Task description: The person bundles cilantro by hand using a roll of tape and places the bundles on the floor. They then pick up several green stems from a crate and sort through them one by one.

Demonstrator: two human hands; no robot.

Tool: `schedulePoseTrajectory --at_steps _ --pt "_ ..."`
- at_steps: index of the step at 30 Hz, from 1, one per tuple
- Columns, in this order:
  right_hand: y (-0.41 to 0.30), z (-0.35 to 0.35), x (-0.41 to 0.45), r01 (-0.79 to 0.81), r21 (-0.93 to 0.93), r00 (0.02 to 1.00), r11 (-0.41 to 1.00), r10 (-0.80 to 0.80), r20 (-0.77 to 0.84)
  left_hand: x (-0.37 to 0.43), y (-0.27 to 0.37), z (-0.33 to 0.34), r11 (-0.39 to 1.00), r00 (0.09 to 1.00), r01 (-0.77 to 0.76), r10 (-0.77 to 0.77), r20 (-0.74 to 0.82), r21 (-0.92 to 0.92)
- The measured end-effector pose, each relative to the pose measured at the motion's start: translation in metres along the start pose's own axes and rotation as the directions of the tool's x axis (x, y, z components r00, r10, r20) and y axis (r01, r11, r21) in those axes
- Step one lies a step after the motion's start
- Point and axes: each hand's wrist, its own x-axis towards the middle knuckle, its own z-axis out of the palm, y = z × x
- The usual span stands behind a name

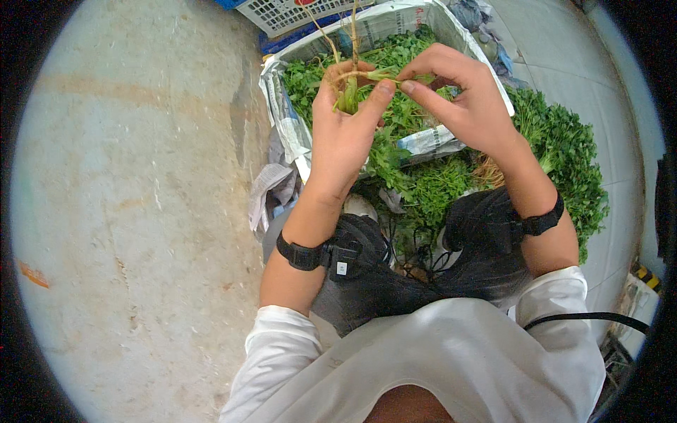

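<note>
A small bunch of leafy green stems [348, 98] with long pale roots is held in my left hand [344, 127], the roots pointing up and away. Between the thumb and forefinger of my right hand [465, 100] is the end of a thin stem [389, 76] that runs across from the bunch. My two thumbs nearly meet there. Beneath both hands stands a white box [489, 58] lined with newspaper, holding cut leafy greens [394, 47] that look like celery or parsley. Some of its contents are hidden by my hands.
A large heap of leafy greens [566, 153] lies on the floor at the right of the box. More greens [439, 180] lie between my feet. Crumpled newspaper [270, 190] is at the box's left corner. A white plastic crate [280, 16] stands behind.
</note>
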Motion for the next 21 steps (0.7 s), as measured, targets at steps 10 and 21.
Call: schedulePoseTrajectory --at_steps 10,21 --pt "0.003 0.002 0.001 0.071 0.067 0.985 0.995 -0.059 -0.161 -0.002 -0.002 -0.003 0.999 0.992 0.030 -0.035 0.124 0.038" --pt "0.001 0.004 0.002 0.004 0.429 0.946 0.903 0.135 -0.294 0.000 -0.008 -0.010 0.952 0.893 0.123 -0.230 0.388 0.281"
